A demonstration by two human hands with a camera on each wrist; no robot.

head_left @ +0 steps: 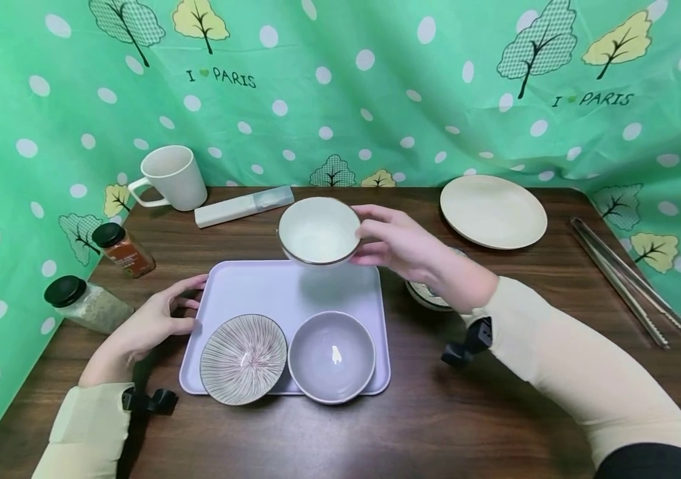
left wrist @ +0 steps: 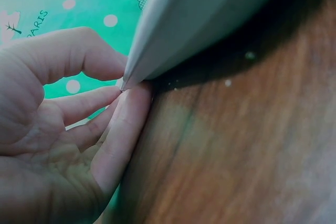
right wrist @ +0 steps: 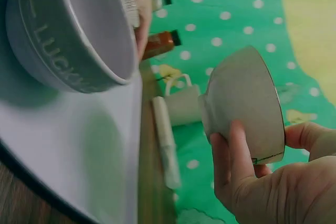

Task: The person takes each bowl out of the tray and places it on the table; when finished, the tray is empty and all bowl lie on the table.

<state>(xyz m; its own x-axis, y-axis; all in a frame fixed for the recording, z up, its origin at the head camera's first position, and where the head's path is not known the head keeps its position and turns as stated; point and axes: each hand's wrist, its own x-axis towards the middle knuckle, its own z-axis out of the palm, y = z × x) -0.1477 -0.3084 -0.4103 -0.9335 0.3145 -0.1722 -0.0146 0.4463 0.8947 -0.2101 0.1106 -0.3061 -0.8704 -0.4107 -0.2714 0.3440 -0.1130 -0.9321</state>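
My right hand [head_left: 397, 243] grips a white bowl [head_left: 319, 229] with a thin brown rim by its right side, above the back of the lilac tray [head_left: 256, 283]. In the right wrist view the bowl [right wrist: 244, 108] is seen side-on, thumb at the rim and fingers at the foot. My left hand [head_left: 163, 316] pinches the tray's left edge; the left wrist view shows that edge between thumb and fingers [left wrist: 107, 69]. On the tray's front half sit a striped bowl [head_left: 244, 359] and a plain grey-lilac bowl [head_left: 331, 359], side by side.
A patterned bowl [head_left: 430, 296] stands right of the tray, partly behind my right forearm. Farther back lie a white plate [head_left: 492, 211], metal tongs [head_left: 628, 283], a long white case [head_left: 244, 207] and a mug [head_left: 175, 178]. Two black-capped jars, one red [head_left: 127, 253] and one pale [head_left: 91, 306], lie left.
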